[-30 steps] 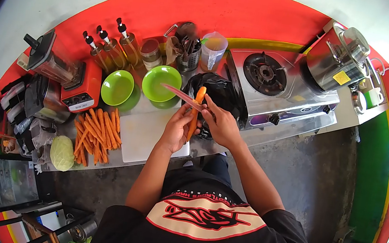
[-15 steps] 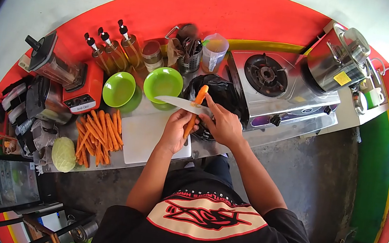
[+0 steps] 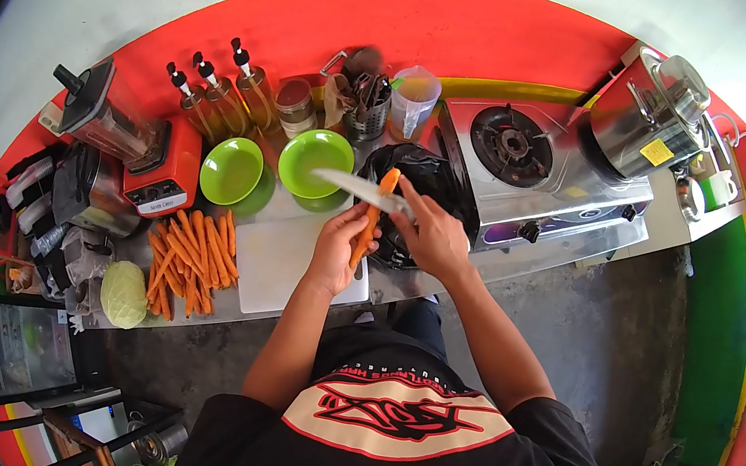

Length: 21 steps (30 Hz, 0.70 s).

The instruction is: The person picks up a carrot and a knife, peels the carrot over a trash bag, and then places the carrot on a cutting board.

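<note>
While the carrot (image 3: 367, 234) is held at a tilt above the counter (image 3: 390, 282), its upper end is crossed by the blade of a knife (image 3: 342, 182). Left hand (image 3: 337, 249): fingers closed around the carrot's lower part. Right hand (image 3: 435, 240): curled around the knife handle, index finger extended towards the carrot's upper end. Blade slightly blurred, pointing left; in this view its tip overlaps the right green bowl (image 3: 317, 157); height above the bowl cannot be told.

Behind the hands, a black plastic bag (image 3: 422, 165), partly hidden. Below and left of the carrot, a white cutting board (image 3: 275, 274), partly covered by the left forearm. Left of the board, a pile of carrots (image 3: 191, 254); beside that, a cabbage (image 3: 124, 295).

Further out: left green bowl (image 3: 231, 171) next to the right one; red blender (image 3: 166, 168) at left; gas stove (image 3: 581, 198) at right, a steel pot (image 3: 635, 127) on its far side.
</note>
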Available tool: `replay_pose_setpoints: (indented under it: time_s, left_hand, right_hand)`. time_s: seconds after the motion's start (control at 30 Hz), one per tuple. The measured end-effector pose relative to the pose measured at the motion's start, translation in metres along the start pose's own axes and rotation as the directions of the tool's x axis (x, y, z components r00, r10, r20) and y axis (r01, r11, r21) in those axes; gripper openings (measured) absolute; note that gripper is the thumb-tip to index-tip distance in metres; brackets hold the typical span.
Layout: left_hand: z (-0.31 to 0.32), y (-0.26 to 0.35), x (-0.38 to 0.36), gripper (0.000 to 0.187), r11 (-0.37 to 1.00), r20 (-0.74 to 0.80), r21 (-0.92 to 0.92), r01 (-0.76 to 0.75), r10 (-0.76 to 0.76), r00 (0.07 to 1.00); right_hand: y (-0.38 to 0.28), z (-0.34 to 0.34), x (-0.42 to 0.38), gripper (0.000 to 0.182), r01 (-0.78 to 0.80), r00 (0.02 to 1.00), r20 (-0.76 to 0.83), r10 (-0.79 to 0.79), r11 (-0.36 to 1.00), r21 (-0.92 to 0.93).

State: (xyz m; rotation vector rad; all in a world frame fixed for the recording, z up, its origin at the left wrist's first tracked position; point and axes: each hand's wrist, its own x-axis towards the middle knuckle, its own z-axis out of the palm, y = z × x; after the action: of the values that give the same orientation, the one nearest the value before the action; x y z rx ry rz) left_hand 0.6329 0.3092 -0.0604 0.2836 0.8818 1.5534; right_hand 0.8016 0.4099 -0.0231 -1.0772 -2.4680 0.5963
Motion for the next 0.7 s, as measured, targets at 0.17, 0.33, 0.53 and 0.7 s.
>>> replay_pose_setpoints:
  time_s: [0.17, 0.33, 0.53, 0.7]
  left_hand:
    - [-0.009, 0.000, 0.000, 0.045, 0.999, 0.056, 0.005, -0.046, 0.045, 0.997]
    - [-0.002, 0.001, -0.008, 0.045, 0.997, -0.022, 0.026, -0.067, 0.068, 0.997]
    - [0.002, 0.003, -0.011, 0.041, 0.997, -0.027, 0.021, -0.078, 0.079, 0.997]
    - [-0.002, 0.002, -0.010, 0.049, 0.995, -0.035, 0.003, -0.102, 0.102, 0.994]
  right_hand:
    - [-0.006, 0.001, -0.004, 0.064, -0.003, 0.998, 0.058, 0.000, 0.999, 0.050]
    - [-0.002, 0.009, -0.005, 0.062, 0.055, 0.998, -0.011, -0.055, 0.995, 0.079]
    - [-0.005, 0.005, 0.000, 0.060, 0.016, 0.999, -0.035, -0.016, 1.000, -0.023]
    - [-0.021, -0.003, -0.011, 0.059, 0.141, 0.989, 0.062, -0.137, 0.988, -0.066]
